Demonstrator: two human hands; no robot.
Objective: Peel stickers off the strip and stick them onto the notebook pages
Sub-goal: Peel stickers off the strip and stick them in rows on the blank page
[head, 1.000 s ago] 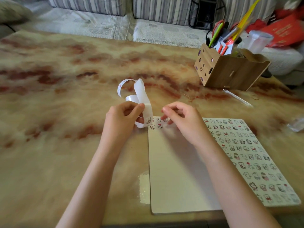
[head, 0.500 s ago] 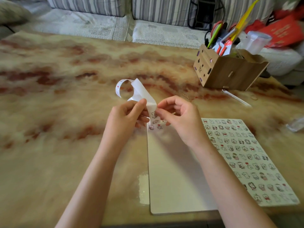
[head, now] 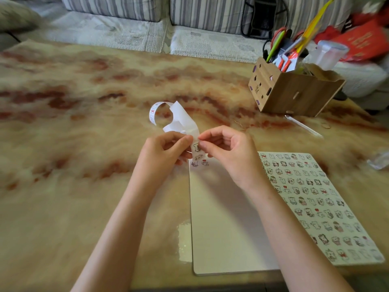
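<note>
An open notebook lies on the table: its left page (head: 223, 224) is almost blank, with a few small stickers (head: 199, 163) at its top left corner, and its right page (head: 315, 203) is covered in several rows of stickers. My left hand (head: 164, 152) pinches a curling white sticker strip (head: 181, 121) just above that corner. My right hand (head: 229, 148) pinches a sticker (head: 196, 146) on the strip's lower end with thumb and forefinger.
A wooden desk organizer (head: 294, 91) full of pens and scissors stands at the back right, with a clear plastic stick (head: 303, 125) lying in front of it. A crumpled clear wrapper (head: 379, 161) lies at the right edge. A striped sofa (head: 147, 9) runs behind the marbled table (head: 73, 144).
My right hand rose from the notebook's top left corner to the strip and took hold of a sticker on it. My left hand lifted the strip slightly.
</note>
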